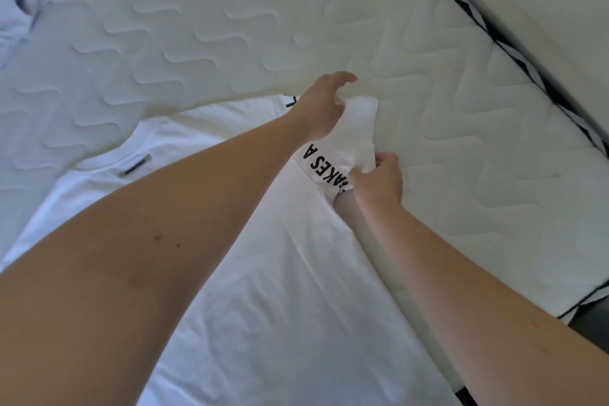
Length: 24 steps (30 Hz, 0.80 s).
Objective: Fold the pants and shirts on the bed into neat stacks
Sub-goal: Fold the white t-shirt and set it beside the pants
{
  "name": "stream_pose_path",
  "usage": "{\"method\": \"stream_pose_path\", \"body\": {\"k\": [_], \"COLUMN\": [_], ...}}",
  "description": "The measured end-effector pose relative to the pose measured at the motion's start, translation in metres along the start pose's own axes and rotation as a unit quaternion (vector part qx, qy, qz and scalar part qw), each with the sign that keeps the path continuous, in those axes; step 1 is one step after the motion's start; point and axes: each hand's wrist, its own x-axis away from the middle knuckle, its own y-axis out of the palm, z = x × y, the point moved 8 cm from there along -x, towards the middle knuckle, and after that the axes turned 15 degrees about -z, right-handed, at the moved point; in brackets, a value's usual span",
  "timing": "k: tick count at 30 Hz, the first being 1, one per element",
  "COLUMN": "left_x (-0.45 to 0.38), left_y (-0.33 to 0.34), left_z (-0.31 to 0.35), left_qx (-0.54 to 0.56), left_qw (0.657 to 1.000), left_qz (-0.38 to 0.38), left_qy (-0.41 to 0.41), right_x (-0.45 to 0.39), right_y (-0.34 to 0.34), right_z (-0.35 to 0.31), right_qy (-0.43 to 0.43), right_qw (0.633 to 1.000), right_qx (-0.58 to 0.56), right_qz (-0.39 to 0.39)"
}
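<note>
My left hand (321,109) and right hand (379,178) are both pinching the lettered sleeve (349,138) of the white T-shirt (263,273) lying on the quilted mattress (230,26).

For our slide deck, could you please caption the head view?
Both hands, left hand and right hand, grip the sleeve of a white T-shirt spread on a quilted mattress.
</note>
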Motion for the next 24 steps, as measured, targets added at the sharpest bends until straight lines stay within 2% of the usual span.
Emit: {"method": "stream_pose_path", "body": {"k": [4,7,10,13,18,24], "left_x": [0.013,0.031,0.049,0.073,0.089,0.077], "left_y": [-0.029,-0.057,-0.075,-0.093,-0.115,-0.128], "left_z": [-0.02,-0.055,-0.096,-0.142,-0.18,-0.184], "left_qx": [-0.004,-0.041,-0.083,-0.137,-0.148,-0.121], "left_qw": [0.994,0.982,0.98,0.972,0.959,0.959], "left_qz": [0.105,0.17,0.142,0.087,0.073,0.081], "left_qy": [-0.017,-0.07,-0.114,-0.172,-0.232,-0.244], "right_x": [-0.003,-0.011,-0.019,-0.017,0.012,0.071], "right_y": [0.005,0.01,0.016,0.018,0.028,0.06], "right_z": [-0.009,-0.012,-0.013,-0.024,-0.061,-0.096], "right_qy": [-0.041,-0.02,0.016,-0.005,-0.136,-0.288], "right_qw": [0.996,0.993,0.989,0.995,0.988,0.95], "right_qx": [-0.085,-0.109,-0.136,-0.086,-0.049,0.07], "right_qz": [-0.005,-0.028,-0.063,-0.049,-0.047,-0.095]}}
